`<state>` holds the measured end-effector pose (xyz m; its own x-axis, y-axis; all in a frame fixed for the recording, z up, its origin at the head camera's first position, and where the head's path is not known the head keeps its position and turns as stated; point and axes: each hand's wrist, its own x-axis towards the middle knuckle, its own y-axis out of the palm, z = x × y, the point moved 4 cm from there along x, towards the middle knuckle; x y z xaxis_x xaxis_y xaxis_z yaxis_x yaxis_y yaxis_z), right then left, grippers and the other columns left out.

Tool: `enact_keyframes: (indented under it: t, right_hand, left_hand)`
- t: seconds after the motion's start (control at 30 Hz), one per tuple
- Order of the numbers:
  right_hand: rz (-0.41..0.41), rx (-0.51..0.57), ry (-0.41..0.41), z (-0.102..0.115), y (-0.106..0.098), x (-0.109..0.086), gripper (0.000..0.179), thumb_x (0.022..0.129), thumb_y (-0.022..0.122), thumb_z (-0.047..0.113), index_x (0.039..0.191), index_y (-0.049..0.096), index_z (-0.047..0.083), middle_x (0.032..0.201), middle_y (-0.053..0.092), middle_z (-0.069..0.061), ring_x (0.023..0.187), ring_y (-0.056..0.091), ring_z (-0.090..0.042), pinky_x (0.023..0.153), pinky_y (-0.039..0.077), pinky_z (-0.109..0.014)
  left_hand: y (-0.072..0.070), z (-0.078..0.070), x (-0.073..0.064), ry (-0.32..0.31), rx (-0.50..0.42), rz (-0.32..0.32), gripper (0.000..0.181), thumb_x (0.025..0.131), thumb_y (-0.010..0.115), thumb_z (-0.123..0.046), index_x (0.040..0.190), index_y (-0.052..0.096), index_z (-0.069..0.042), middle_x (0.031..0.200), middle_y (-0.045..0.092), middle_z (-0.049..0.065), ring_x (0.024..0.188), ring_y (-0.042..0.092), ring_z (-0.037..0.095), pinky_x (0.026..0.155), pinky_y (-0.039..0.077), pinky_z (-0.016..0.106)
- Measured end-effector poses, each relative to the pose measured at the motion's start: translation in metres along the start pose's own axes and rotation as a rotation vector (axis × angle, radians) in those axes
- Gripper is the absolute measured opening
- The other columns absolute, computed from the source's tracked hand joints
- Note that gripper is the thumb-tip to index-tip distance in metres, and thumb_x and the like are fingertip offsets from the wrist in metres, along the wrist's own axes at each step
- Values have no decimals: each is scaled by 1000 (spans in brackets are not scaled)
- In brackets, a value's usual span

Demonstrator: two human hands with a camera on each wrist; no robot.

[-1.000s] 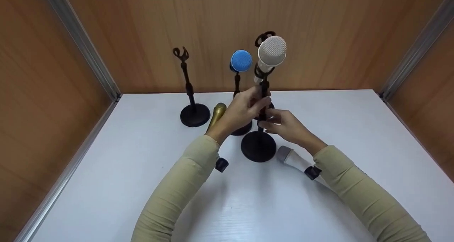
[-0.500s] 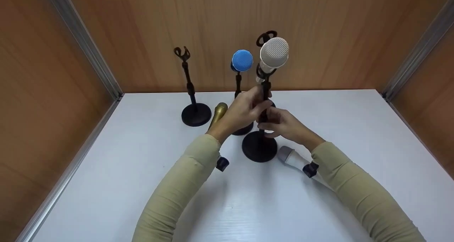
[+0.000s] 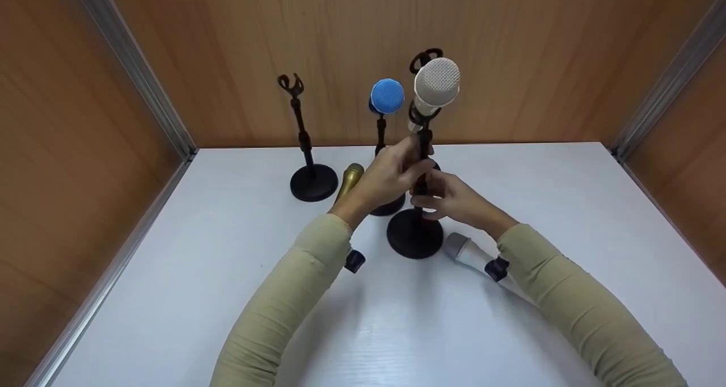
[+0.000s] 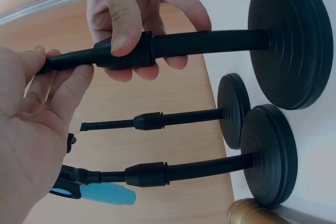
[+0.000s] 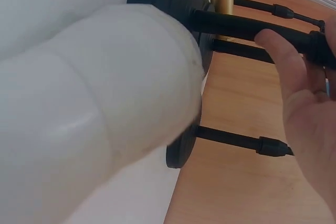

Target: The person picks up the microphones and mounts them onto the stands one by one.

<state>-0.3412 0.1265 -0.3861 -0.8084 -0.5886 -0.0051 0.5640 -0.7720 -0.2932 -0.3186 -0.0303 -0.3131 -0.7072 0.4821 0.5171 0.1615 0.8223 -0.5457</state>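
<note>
A black stand [image 3: 414,239] with a round base stands mid-table, and a white microphone [image 3: 435,83] sits in its top clip. My left hand [image 3: 405,165] grips the upper part of the pole. Just below it, my right hand [image 3: 434,197] pinches the pole's collar [image 4: 126,53] between thumb and fingers. In the left wrist view the right hand [image 4: 136,14] is at the top and the left hand [image 4: 37,129] wraps the thinner rod. The same pole [image 5: 247,27] shows in the right wrist view beside my right fingers [image 5: 299,77].
Behind stand a stand with a blue microphone [image 3: 387,96], an empty stand [image 3: 312,183] to the left and another empty clip [image 3: 425,58]. A gold microphone [image 3: 349,180] and a white-and-silver microphone [image 3: 471,253] lie on the white table [image 3: 227,262]. Wooden walls enclose three sides.
My right hand has closed in a little on the pole's collar. The stand and its white microphone have shifted slightly to the right; both hands stay on the pole.
</note>
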Motion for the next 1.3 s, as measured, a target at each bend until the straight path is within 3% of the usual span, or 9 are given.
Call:
enact_keyframes:
  t: [0.1,0.23,0.37,0.47,0.7,0.83,1.0,1.1,1.3]
  right_hand:
    - [1,-31,6,3,0,2,40,97,71,15,132,54,5,119,60,-15,113,60,-29,88,58,-45]
    - [9,-154,-17,8,-2,5,39,94,74,19,127,59,5,114,65,-13,107,64,-28,88,58,-44]
    - [49,-332,-57,14,-6,5,41,92,78,20,128,63,6,114,68,-10,105,67,-28,87,58,-41]
    - [91,-431,-25,16,-10,4,38,91,78,20,124,67,6,116,70,-9,103,71,-27,88,58,-40]
    - [123,-627,91,5,-7,6,37,89,81,25,119,72,7,118,70,-12,101,72,-26,88,58,-38]
    - [155,-760,151,-4,6,11,39,85,84,28,116,74,7,112,72,-7,100,68,-23,89,56,-39]
    - [147,-865,200,-7,20,14,31,78,89,18,105,77,9,107,71,-4,103,62,-24,94,51,-43]
    - [139,-870,202,-7,22,15,33,76,90,14,105,76,10,111,70,-5,105,63,-25,95,51,-44]
    - [129,-903,194,-6,23,16,37,72,92,16,103,75,7,109,69,-6,103,61,-25,91,51,-43]
  left_hand:
    - [-1,0,0,-33,-25,29,17,104,58,-11,119,56,-3,91,65,10,77,57,13,70,54,26]
    - [-4,0,-3,-70,-15,60,16,104,58,-12,118,55,-4,97,69,10,85,64,16,76,56,27]
    - [-7,2,-10,-120,55,94,22,103,61,-14,122,55,-6,107,72,7,97,70,15,85,56,26]
    - [-9,7,-16,-201,135,132,26,101,63,-14,125,58,-5,112,71,6,101,69,14,89,54,25]
    - [3,33,-42,-447,399,349,36,98,69,-27,126,64,-5,107,71,9,93,67,20,81,56,34]
    - [22,48,-55,-519,509,475,46,93,74,-36,127,66,-6,118,68,10,106,63,24,93,52,39]
    - [44,55,-60,-500,697,577,41,87,80,-38,114,71,-8,113,69,8,107,62,25,94,52,39]
    - [50,55,-60,-463,780,576,42,87,80,-37,114,72,-7,114,70,10,109,64,27,92,54,40]
    - [50,56,-63,-446,761,547,42,90,77,-37,118,71,-6,120,69,12,117,62,30,97,52,42]
